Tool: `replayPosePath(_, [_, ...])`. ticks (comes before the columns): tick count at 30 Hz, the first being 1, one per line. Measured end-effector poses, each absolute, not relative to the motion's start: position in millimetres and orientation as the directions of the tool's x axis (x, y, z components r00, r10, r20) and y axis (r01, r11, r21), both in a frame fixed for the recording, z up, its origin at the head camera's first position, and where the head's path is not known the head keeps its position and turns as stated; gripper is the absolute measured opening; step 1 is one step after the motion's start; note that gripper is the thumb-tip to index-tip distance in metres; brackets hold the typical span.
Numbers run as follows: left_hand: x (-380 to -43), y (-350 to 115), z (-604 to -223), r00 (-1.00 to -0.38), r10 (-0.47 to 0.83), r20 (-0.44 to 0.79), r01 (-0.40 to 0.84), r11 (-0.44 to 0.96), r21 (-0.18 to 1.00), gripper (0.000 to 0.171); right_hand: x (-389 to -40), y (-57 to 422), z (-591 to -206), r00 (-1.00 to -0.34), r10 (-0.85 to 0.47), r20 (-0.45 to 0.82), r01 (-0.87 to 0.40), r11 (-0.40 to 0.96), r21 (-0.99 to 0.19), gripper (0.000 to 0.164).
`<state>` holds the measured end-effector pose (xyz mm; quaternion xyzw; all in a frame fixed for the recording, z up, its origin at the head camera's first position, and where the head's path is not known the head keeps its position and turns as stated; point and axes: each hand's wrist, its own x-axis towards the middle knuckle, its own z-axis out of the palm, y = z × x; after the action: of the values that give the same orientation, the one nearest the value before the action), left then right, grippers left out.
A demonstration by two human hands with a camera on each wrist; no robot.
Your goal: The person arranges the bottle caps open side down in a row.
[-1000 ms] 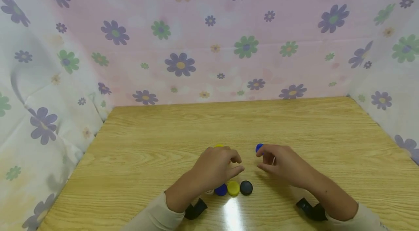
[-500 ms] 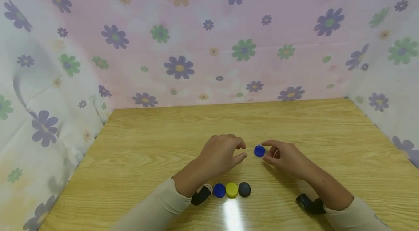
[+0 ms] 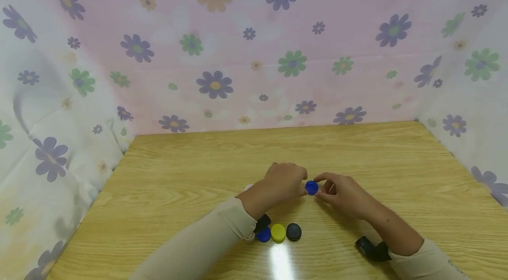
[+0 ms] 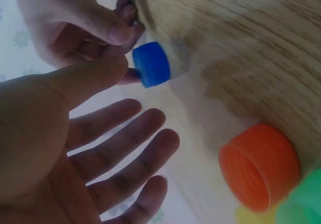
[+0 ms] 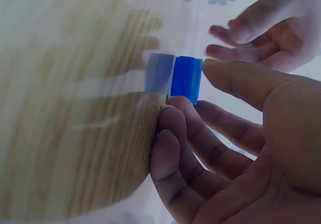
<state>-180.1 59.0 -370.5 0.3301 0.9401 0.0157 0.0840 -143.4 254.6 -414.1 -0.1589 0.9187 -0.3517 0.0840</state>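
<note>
A blue bottle cap [image 3: 311, 188] sits on the table, hollow side up, between both hands. My right hand [image 3: 344, 194] holds it from the right, index finger at the far edge and thumb at the near edge. In the right wrist view its other fingers curl against the wood under the blue cap [image 5: 186, 80]. My left hand [image 3: 285, 181] reaches in from the left, thumb and index beside the cap. Seen from the left wrist, the left fingers [image 4: 143, 156] are spread and relaxed, and the thumb tip is very near the cap; contact is unclear.
Nearest me stand a blue cap [image 3: 263, 234], a yellow cap [image 3: 278, 233] and a black cap [image 3: 293, 232] in a row. A white cap [image 3: 248, 187] shows behind the left wrist. The left wrist view has an orange cap [image 4: 259, 167] and a green cap [image 4: 303, 201].
My left hand has moved right, up to the blue cap. The right hand shifted slightly right off the cap's top, then closed in on its side. The cap has barely moved.
</note>
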Motion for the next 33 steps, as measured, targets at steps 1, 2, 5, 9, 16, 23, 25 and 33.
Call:
replayPosePath(1, [-181.2,60.8,-371.8,-0.768,0.619,-0.162,0.614,0.784,0.088,0.036,-143.2,254.4,-414.1,-0.934,-0.355,-0.040,-0.238,0.703,-0.670,0.037])
replayPosePath(2, [-182.3,62.0,-372.9,-0.770,0.615,-0.173,0.607,0.788,0.100,0.036,-143.1,254.0,-414.0,-0.933,-0.357,-0.037,-0.242,0.703,-0.669,0.037])
replayPosePath(5, [-185.3,63.9,-375.5,-0.771,0.607,-0.191,0.592,0.794,0.138,0.033,-142.5,252.7,-413.5,-0.931,-0.363,-0.037,-0.246,0.700,-0.671,0.035])
replayPosePath(9, [-187.2,64.0,-377.1,-0.766,0.607,-0.213,0.580,0.794,0.179,0.030,-142.2,251.2,-413.2,-0.931,-0.363,-0.044,-0.240,0.698,-0.675,0.029])
replayPosePath(16, [-188.0,64.6,-379.0,-0.748,0.619,-0.239,0.587,0.785,0.199,0.025,-142.1,250.3,-413.9,-0.932,-0.358,-0.051,-0.232,0.701,-0.674,0.024])
replayPosePath(23, [-188.6,65.0,-380.9,-0.719,0.659,-0.221,0.619,0.752,0.226,0.022,-141.5,249.9,-413.3,-0.935,-0.351,-0.052,-0.229,0.708,-0.668,0.022])
replayPosePath(25, [-188.4,65.2,-381.4,-0.715,0.664,-0.219,0.623,0.748,0.230,0.021,-141.2,249.7,-412.8,-0.935,-0.350,-0.054,-0.227,0.709,-0.667,0.022])
replayPosePath(33, [-188.3,66.5,-381.7,-0.712,0.667,-0.221,0.625,0.745,0.234,0.018,-140.6,248.9,-413.1,-0.935,-0.351,-0.056,-0.235,0.728,-0.644,0.026])
